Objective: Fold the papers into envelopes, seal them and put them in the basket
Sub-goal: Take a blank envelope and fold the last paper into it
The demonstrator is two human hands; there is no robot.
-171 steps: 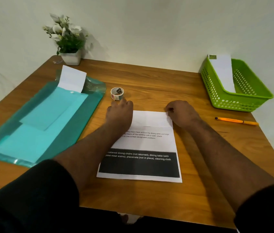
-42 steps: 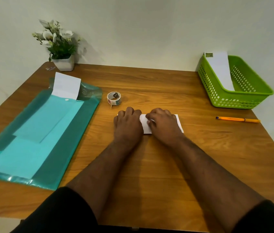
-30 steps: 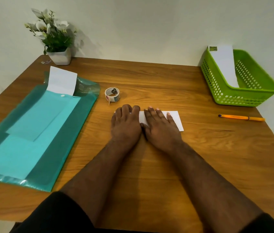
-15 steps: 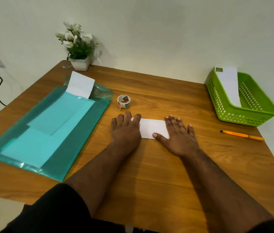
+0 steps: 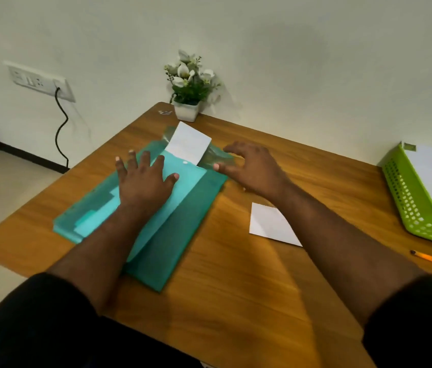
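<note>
teal plastic folder (image 5: pixel 172 235) pinned flat under left hand (image 5: pixel 143 181), fingers spread, gripping nothing. right hand (image 5: pixel 252 168) loosely open, empty, beside protruding white sheet (image 5: pixel 189 147). folded paper (image 5: pixel 270 225) unsealed on table (image 5: pixel 236 288). best pull sheet straight out.

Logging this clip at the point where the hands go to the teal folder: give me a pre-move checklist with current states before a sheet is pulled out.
1. Left hand lies flat on the teal folder: ok.
2. Right hand gripping the white sheet: not ok, fingers spread beside it.
3. White sheet sticks out of the folder's far end: ok.
4. Folded paper lies free on the table: ok.
5. Folded paper sealed: cannot tell.
6. Green basket within view, one white piece inside: ok.
</note>
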